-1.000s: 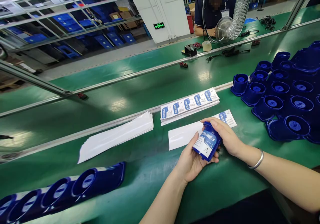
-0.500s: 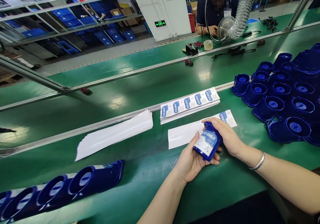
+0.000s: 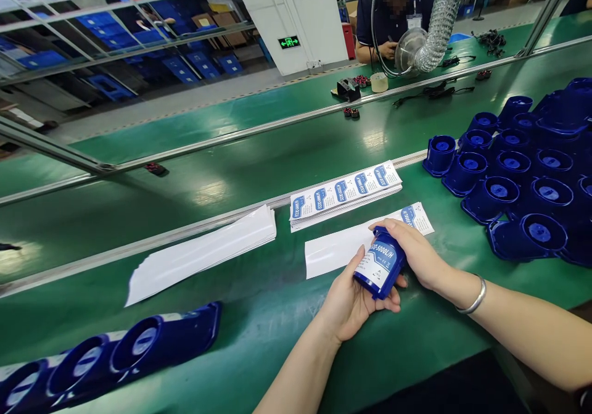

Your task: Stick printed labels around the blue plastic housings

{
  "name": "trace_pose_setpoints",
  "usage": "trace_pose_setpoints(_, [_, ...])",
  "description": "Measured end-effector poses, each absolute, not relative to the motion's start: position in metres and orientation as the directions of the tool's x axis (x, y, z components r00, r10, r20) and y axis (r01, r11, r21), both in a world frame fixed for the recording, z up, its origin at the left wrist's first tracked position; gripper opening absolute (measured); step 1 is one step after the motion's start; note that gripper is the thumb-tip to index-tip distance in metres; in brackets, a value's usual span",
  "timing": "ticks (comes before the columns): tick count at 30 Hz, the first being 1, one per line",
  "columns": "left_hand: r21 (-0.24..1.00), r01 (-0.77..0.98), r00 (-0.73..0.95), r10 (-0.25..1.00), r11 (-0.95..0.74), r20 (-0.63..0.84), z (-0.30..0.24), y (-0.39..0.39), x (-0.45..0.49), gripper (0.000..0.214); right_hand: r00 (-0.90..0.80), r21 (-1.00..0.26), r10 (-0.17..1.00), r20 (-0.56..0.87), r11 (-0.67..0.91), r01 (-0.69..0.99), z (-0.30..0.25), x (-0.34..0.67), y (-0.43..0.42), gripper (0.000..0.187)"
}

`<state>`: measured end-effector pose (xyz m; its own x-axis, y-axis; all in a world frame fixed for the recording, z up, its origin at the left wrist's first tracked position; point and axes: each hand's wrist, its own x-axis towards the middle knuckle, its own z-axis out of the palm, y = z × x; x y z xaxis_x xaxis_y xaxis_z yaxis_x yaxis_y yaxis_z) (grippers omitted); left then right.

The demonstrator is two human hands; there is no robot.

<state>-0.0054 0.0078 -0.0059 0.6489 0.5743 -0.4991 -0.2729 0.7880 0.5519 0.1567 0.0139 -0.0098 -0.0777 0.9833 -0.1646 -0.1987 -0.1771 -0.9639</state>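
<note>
Between my hands is a blue plastic housing (image 3: 378, 264), tilted, with a blue-and-white label on the side that faces me. My left hand (image 3: 348, 306) cradles it from below and the left, the thumb along its left edge. Draped over its top and right side is my right hand (image 3: 416, 250), which also grips it. Just behind them lies a mostly bare white label strip (image 3: 330, 253); printed labels (image 3: 420, 218) show at its right end. Farther back rests a stack of printed label sheets (image 3: 345, 193).
White backing strips (image 3: 203, 250) lie left of the label stack. Several labelled blue housings (image 3: 180, 340) form a row at lower left. Many blue housings (image 3: 504, 198) crowd the right side. Beyond a metal rail (image 3: 222, 137), a person (image 3: 365, 13) sits near a flexible duct (image 3: 437, 37).
The view has shifted slightly, so most things sit a little farther left. Both hands keep their hold on the blue housing, with almost no change in pose.
</note>
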Motion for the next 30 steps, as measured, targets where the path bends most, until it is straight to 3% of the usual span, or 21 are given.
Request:
trace_pose_setpoints(15, [0.567, -0.257, 0.664, 0.569, 0.783, -0.485, -0.006, 0.008, -0.006, 0.066, -0.067, -0.985, 0.989, -0.131, -0.137, -0.102, -0.012, 0.158, 0.014, 0.048])
trace_pose_setpoints(20, [0.655, -0.300, 0.568, 0.681, 0.694, -0.462, -0.001, 0.007, -0.007, 0.046, -0.071, -0.985, 0.983, 0.170, 0.170, -0.005, -0.007, 0.162, 0.005, 0.040])
trace_pose_setpoints(24, [0.668, -0.371, 0.515, 0.741, 0.646, -0.431, 0.004, 0.004, -0.006, 0.043, -0.113, -0.873, 0.873, 0.475, 0.483, 0.062, -0.007, 0.165, 0.000, 0.040])
trace_pose_setpoints(30, [0.685, -0.399, 0.506, 0.769, 0.610, -0.390, 0.007, 0.003, -0.006, 0.042, -0.144, -0.813, 0.812, 0.565, 0.578, 0.073, -0.015, 0.169, 0.002, 0.044])
